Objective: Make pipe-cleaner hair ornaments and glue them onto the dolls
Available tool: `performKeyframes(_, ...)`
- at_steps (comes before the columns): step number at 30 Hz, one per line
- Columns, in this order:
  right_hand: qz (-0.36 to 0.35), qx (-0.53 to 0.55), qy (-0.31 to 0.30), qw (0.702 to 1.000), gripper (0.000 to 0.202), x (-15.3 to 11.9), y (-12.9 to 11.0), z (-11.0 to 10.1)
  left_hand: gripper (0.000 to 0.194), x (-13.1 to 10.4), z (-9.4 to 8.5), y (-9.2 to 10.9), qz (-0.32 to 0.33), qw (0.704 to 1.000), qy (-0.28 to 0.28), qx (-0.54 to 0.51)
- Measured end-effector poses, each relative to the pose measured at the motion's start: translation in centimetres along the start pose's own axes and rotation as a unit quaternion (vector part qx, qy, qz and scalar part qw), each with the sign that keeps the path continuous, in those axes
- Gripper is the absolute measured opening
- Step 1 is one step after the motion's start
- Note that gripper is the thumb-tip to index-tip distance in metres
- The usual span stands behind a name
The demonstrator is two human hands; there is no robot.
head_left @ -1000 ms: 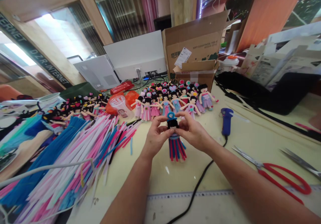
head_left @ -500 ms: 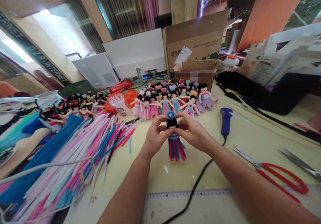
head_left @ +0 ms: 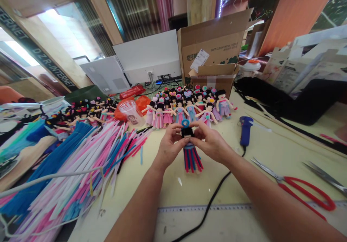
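Note:
A small doll (head_left: 193, 158) with black hair, a blue ring on its head and a skirt of blue and pink-red strips stands upright between my hands. My left hand (head_left: 171, 144) grips its left side, thumb at the face and fingers by the hair. On the other side my right hand (head_left: 210, 142) pinches it the same way. The fingertips hide the doll's arms and part of its head. Behind it stand several finished-looking dolls (head_left: 180, 111) in pink, purple and blue dresses.
Fuzzy stems (head_left: 81, 162) lie in a heap at the left. A blue glue gun (head_left: 245, 131) with a black cord, red-handled scissors (head_left: 306, 189) and metal scissors (head_left: 324, 175) lie at the right. Behind are a cardboard box (head_left: 211, 46) and a plastic cup (head_left: 130, 112).
The view has shifted very slightly, so the scene sits a little further right. Both hands keep the same hold on the doll.

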State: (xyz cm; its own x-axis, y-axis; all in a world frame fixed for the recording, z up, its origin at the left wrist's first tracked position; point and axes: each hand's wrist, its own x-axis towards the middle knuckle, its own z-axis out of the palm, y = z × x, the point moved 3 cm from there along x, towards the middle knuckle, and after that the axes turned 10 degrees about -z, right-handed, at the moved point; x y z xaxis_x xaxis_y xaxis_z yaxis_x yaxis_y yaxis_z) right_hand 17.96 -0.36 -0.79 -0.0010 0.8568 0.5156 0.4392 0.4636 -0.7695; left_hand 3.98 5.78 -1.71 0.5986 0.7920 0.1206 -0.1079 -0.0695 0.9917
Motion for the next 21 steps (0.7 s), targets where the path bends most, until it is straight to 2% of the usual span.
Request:
performKeyframes(15,-0.010,-0.020,0.019,1.000,0.031,0.05,-0.20,-0.25,0.038,-0.20,0.38,0.01,0.013,0.999,0.046,0.026)
performKeyframes(21,-0.005,-0.012,0.020,1.000,0.031,0.04,-0.12,-0.29,0.041,-0.37,0.57,-0.03,0.026,0.999,0.042,0.017)
